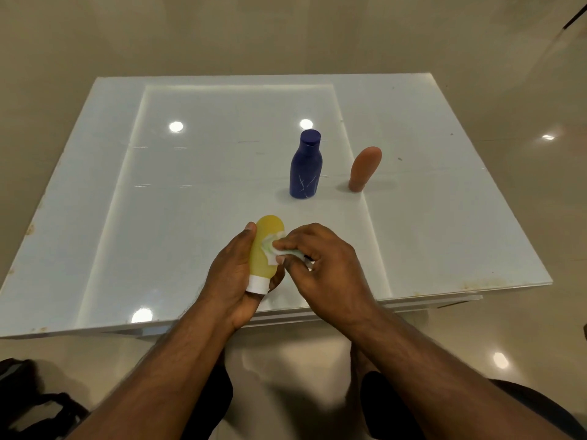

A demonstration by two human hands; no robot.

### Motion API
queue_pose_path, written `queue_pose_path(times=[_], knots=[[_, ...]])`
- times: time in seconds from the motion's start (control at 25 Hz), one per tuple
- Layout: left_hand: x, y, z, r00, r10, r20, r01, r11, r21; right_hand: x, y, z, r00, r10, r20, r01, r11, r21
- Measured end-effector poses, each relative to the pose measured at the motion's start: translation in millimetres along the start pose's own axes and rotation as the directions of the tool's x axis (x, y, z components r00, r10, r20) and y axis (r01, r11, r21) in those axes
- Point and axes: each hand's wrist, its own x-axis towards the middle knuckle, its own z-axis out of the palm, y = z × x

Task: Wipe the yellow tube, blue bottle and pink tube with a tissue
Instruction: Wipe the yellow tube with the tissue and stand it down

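My left hand (232, 281) holds the yellow tube (265, 246) above the table's near edge, white cap pointing toward me. My right hand (320, 265) pinches a folded white tissue (274, 249) and presses it against the tube's right side. The blue bottle (305, 165) stands upright further back on the table, with pale scratch marks low on its body. To its right the pink tube (364, 169) stands on its cap. Neither hand touches them.
The white glossy table (158, 201) has a raised inner panel and bright lamp reflections. Its near edge runs just under my wrists. A dark bag (35, 398) lies on the floor at lower left. Beige tiled floor surrounds the table.
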Motion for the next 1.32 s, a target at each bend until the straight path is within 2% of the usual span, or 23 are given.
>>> queue_pose_path(times=[0.16, 0.28, 0.4, 0.56, 0.68, 0.92, 1.08, 1.12, 1.32], knots=[[-1, 0, 1, 1.0, -0.006, -0.023, 0.007, 0.999, 0.048, 5, 4, -4, 0.999, 0.035, -0.042, -0.035, 0.999, -0.005], [-1, 0, 1, 1.0, 0.004, -0.015, -0.004, 0.999, 0.042, 5, 1, -4, 0.996, 0.08, 0.03, -0.083, 0.993, 0.089], [0, 2, -1, 1.0, 0.009, -0.024, -0.007, 0.998, 0.06, 10, 1, -9, 0.975, 0.213, 0.061, -0.221, 0.958, 0.185], [-1, 3, 0, 1.0, -0.02, -0.011, 0.021, 0.997, 0.068, 17, 2, -14, 0.932, 0.339, 0.13, -0.36, 0.907, 0.217], [-1, 3, -1, 1.0, -0.02, -0.003, 0.02, 0.997, 0.07, 17, 1, -14, 0.911, 0.358, 0.204, -0.402, 0.882, 0.246], [2, 1, -1, 1.0, -0.026, -0.015, 0.027, 0.997, 0.074, 15, 0, -14, 0.932, 0.325, 0.158, -0.35, 0.921, 0.17], [4, -1, -2, 0.999, -0.026, -0.037, 0.028, 0.998, 0.055, 17, 4, -15, 0.963, 0.264, -0.05, -0.254, 0.955, 0.15], [5, -2, -2, 0.999, -0.027, -0.027, 0.029, 0.999, 0.046, 15, 3, -14, 0.972, 0.229, -0.059, -0.221, 0.967, 0.124], [8, 0, -8, 1.0, 0.0, 0.003, 0.0, 1.0, -0.018, -5, -5, 2, 0.993, -0.015, 0.119, 0.018, 1.0, -0.022]])
